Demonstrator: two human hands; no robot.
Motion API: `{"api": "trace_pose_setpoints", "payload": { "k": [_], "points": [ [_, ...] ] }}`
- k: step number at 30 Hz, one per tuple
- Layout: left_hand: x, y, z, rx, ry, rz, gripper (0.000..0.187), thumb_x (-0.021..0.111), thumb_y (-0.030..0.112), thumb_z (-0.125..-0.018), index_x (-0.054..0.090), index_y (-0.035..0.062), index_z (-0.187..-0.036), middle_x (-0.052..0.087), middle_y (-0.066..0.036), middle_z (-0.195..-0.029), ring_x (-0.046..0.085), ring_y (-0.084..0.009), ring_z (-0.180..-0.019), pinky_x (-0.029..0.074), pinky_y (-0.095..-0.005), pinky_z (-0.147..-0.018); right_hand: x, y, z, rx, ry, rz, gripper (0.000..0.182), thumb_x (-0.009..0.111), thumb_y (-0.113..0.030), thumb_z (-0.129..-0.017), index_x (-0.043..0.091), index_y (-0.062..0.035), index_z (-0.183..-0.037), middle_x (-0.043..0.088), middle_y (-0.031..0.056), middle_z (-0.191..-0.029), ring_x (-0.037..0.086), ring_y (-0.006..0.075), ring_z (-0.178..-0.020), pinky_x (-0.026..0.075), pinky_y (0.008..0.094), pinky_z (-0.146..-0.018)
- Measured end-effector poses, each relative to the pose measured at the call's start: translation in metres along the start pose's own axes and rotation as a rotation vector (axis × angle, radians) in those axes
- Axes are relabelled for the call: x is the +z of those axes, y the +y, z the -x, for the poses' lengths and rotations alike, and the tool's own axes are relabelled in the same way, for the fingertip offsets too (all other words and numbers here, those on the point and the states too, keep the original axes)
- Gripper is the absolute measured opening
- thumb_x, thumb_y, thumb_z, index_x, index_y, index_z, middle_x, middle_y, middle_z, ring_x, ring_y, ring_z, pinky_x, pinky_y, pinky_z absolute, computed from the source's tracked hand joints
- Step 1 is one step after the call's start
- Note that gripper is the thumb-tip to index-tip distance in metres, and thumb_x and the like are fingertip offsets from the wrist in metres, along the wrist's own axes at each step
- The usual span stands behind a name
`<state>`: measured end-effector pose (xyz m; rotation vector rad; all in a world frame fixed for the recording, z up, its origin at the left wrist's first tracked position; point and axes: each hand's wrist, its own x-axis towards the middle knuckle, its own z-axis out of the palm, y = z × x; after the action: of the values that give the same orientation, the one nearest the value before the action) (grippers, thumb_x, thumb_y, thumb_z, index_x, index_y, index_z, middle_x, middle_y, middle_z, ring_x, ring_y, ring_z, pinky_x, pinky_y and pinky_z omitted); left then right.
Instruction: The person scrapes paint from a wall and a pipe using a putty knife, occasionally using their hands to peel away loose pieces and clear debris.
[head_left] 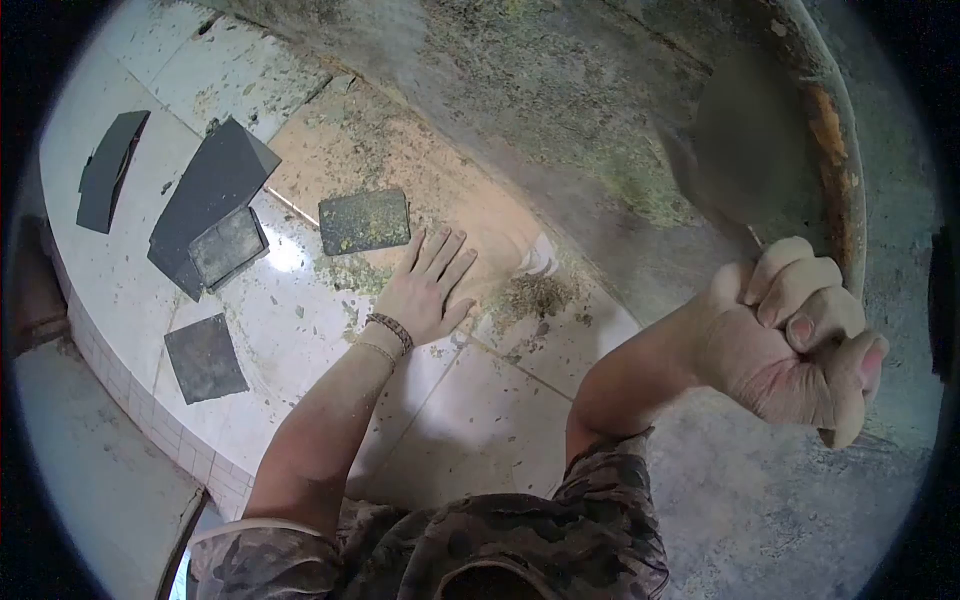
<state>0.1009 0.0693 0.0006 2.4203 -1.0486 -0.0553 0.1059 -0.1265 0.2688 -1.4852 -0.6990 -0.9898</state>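
My left hand [420, 295], with a braided bracelet at its wrist, lies flat with fingers spread on the dusty tiled surface [435, 440]. Its fingertips are close to a dark rectangular tile piece [365, 221] covered in greenish crumbs. A small heap of brown debris [535, 300] lies to its right. Raised at the right, my right hand [795, 335] is closed around the handle of a trowel [745, 145]. The trowel's blade is grey and smeared by motion in front of the wall; its thin shank shows above the knuckles, while the handle is hidden in the fist.
A large dark slab [205, 195] lies at the left with a smaller grey piece [228, 247] on it. Other dark pieces [112, 170] [206, 358] lie nearby. Behind rises a rough, stained wall [560, 110] with a curved, chipped edge [845, 150]. Crumbs are scattered over the tiles.
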Motion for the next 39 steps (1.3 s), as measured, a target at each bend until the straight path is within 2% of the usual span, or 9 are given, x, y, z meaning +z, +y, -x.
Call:
{"api": "trace_pose_setpoints", "payload": {
  "k": [4,7,11,16,19,24,29,31,39],
  "points": [
    [0.000,0.001,0.000,-0.011,-0.009,-0.004,0.069,0.051,0.046,-0.093,0.039,0.0067,-0.148,0.036,-0.019,-0.154,0.026,-0.0354,-0.146,0.011,-0.0521,-0.122,0.043,0.058,0.013,-0.174,0.286,1.001,0.019,0.047,-0.011,-0.096,0.046,-0.0124,-0.077,0.037,-0.0018,-0.061,0.039,0.0088,-0.048,0.037,0.0283,-0.038],
    [0.002,-0.001,-0.001,-0.016,-0.007,0.006,0.070,0.051,0.047,-0.093,0.038,0.0070,-0.148,0.035,-0.018,-0.154,0.025,-0.0350,-0.147,0.011,-0.0521,-0.122,0.027,0.052,0.005,-0.252,-0.024,-0.036,0.019,0.051,-0.003,-0.093,0.048,-0.0123,-0.077,0.034,-0.0048,-0.059,0.039,0.0063,-0.049,0.033,0.0267,-0.037],
    [0.000,0.000,0.002,-0.007,-0.015,0.007,0.069,0.051,0.046,-0.093,0.038,0.0075,-0.149,0.034,-0.018,-0.155,0.024,-0.0344,-0.147,0.011,-0.0517,-0.122,0.053,0.029,-0.014,-0.042,0.459,-0.043,0.033,0.043,-0.012,-0.097,0.045,-0.0152,-0.065,0.027,-0.0048,-0.053,0.032,0.0087,-0.043,0.029,0.0255,-0.037],
    [0.000,0.000,0.001,-0.016,-0.017,0.006,0.069,0.050,0.047,-0.093,0.039,0.0077,-0.148,0.033,-0.018,-0.155,0.024,-0.0340,-0.147,0.011,-0.0508,-0.123,0.013,0.026,-0.024,-0.023,0.021,-0.206,0.029,0.050,-0.011,-0.097,0.052,-0.0127,-0.069,0.042,-0.0041,-0.059,0.031,0.0071,-0.039,0.030,0.0262,-0.034],
    [0.000,0.000,0.001,-0.010,-0.008,-0.002,0.068,0.050,0.046,-0.093,0.039,0.0078,-0.148,0.034,-0.018,-0.155,0.024,-0.0340,-0.147,0.011,-0.0512,-0.123,0.039,0.057,-0.017,-0.322,0.055,0.689,0.031,0.047,-0.017,-0.100,0.053,-0.0122,-0.070,0.043,-0.0038,-0.059,0.036,0.0076,-0.041,0.038,0.0305,-0.035],
    [0.003,-0.004,-0.001,-0.019,-0.014,0.010,0.070,0.050,0.047,-0.093,0.038,0.0068,-0.149,0.032,-0.018,-0.156,0.022,-0.0349,-0.148,0.009,-0.0520,-0.122,0.005,0.064,-0.015,-0.107,0.120,-0.297,0.020,0.057,-0.011,-0.095,0.055,-0.0153,-0.076,0.042,-0.0026,-0.059,0.039,0.0084,-0.038,0.030,0.0243,-0.028],
    [0.001,-0.001,-0.002,-0.017,-0.024,0.002,0.072,0.051,0.049,-0.092,0.038,0.0060,-0.149,0.031,-0.019,-0.156,0.021,-0.0356,-0.148,0.008,-0.0523,-0.122,0.041,0.083,-0.009,-0.399,0.158,0.602,0.018,0.060,-0.011,-0.093,0.057,-0.0153,-0.075,0.045,-0.0021,-0.059,0.047,0.0092,-0.045,0.041,0.0270,-0.039],
    [0.002,-0.002,0.001,-0.010,-0.018,0.026,0.072,0.051,0.048,-0.092,0.038,0.0060,-0.149,0.032,-0.019,-0.156,0.022,-0.0353,-0.148,0.009,-0.0524,-0.123,0.029,0.069,-0.006,-0.049,0.083,-0.395,0.009,0.063,-0.008,-0.090,0.061,-0.0133,-0.083,0.047,-0.0012,-0.061,0.050,0.0082,-0.046,0.045,0.0260,-0.039],
    [0.001,-0.003,0.001,-0.023,-0.016,0.048,0.071,0.051,0.048,-0.092,0.037,0.0066,-0.149,0.033,-0.018,-0.156,0.022,-0.0343,-0.148,0.010,-0.0527,-0.122,0.075,0.114,-0.010,-0.352,0.165,0.596,0.009,0.064,-0.013,-0.092,0.056,-0.0103,-0.094,0.057,0.0017,-0.078,0.058,0.0125,-0.062,0.047,0.0251,-0.047]
  ]
}}
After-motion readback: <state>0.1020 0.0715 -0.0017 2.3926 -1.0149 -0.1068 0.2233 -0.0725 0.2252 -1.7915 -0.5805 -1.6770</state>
